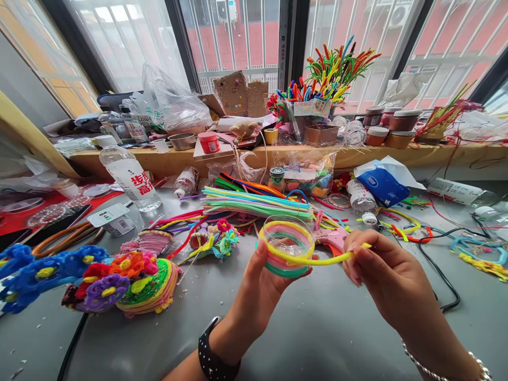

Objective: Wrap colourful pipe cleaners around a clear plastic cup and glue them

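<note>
Clear round cup (289, 241), pink and teal bands (284, 271), yellow pipe cleaner (327, 261)

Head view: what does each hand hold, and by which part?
Left hand holds the clear cup by its sides; right hand pinches the yellow pipe cleaner near its free end.

There are two hands (262, 293), one held cup (288, 250), one wristwatch (214, 352).

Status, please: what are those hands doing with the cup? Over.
Left grip: holding clear cup. Right grip: pinching yellow strip running off cup. Pink tool behind, not blocking.
</note>
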A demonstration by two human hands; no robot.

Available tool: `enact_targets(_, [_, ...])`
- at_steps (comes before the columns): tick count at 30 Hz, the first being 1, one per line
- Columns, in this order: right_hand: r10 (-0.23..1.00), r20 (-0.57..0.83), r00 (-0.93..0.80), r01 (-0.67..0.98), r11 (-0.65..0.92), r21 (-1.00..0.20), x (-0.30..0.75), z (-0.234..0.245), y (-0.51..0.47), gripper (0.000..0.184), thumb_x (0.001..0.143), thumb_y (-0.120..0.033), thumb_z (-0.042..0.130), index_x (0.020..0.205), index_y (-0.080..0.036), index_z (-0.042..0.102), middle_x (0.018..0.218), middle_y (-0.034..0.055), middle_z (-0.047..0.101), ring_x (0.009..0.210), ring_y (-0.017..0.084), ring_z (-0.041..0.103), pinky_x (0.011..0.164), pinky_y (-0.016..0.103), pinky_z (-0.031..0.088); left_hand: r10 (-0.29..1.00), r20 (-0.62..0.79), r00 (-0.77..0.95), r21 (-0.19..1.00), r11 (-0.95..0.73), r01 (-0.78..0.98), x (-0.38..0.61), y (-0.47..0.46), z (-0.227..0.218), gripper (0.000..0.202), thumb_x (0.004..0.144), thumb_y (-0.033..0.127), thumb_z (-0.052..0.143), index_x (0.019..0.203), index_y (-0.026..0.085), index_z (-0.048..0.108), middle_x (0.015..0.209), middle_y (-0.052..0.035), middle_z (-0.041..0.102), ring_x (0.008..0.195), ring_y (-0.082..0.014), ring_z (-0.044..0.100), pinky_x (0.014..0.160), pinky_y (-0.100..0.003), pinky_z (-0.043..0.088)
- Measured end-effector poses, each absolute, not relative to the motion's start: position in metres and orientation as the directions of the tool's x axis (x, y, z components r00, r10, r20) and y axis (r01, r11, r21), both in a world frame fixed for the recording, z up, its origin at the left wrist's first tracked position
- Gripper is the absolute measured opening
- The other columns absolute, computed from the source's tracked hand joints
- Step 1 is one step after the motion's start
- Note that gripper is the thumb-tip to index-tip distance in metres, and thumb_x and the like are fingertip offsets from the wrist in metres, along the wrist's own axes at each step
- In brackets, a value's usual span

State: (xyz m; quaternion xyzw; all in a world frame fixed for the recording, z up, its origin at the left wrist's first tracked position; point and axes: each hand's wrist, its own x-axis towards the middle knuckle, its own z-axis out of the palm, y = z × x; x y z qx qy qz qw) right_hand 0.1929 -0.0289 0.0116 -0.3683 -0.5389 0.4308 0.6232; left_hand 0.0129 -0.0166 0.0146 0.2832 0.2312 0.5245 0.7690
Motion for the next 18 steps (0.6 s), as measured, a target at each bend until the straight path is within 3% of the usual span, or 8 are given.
enact_targets(7, [0.936, 0.349, 0.045, -0.131, 0.352, -0.927, 0.1956, 0.0121, -0.0299, 0.018, 0.08, -0.035, 0.063, 0.069, -0.021, 0.058, 0.057, -0.002, 0.054, 0.047, 0.009, 0.047, 0.043, 0.022, 0.035, 0.919, -0.042, 0.391, 0.63, 0.329, -0.704, 0.0133, -0.0185, 0.0141, 0.036, 0.078, 0.045, 0.06, 0.098, 0.017, 0.068, 0.099, -0.0066, 0.071, 0.087, -0.0195, 0.065, 0.074, -0.031, 0.056])
enact_targets(18, [0.932, 0.361, 0.025, -0.177, 0.359, -0.916, 0.1985, 0.0093, -0.0291, 0.013, 0.082, -0.032, 0.061, 0.073, -0.022, 0.061, 0.055, -0.0026, 0.053, 0.048, 0.009, 0.048, 0.045, 0.023, 0.037, 0.858, -0.011, 0.513, 0.636, 0.402, -0.658, 0.0131, -0.0179, 0.0154, 0.043, 0.079, 0.048, 0.057, 0.102, 0.013, 0.066, 0.095, -0.0087, 0.072, 0.082, -0.0227, 0.069, 0.072, -0.027, 0.054])
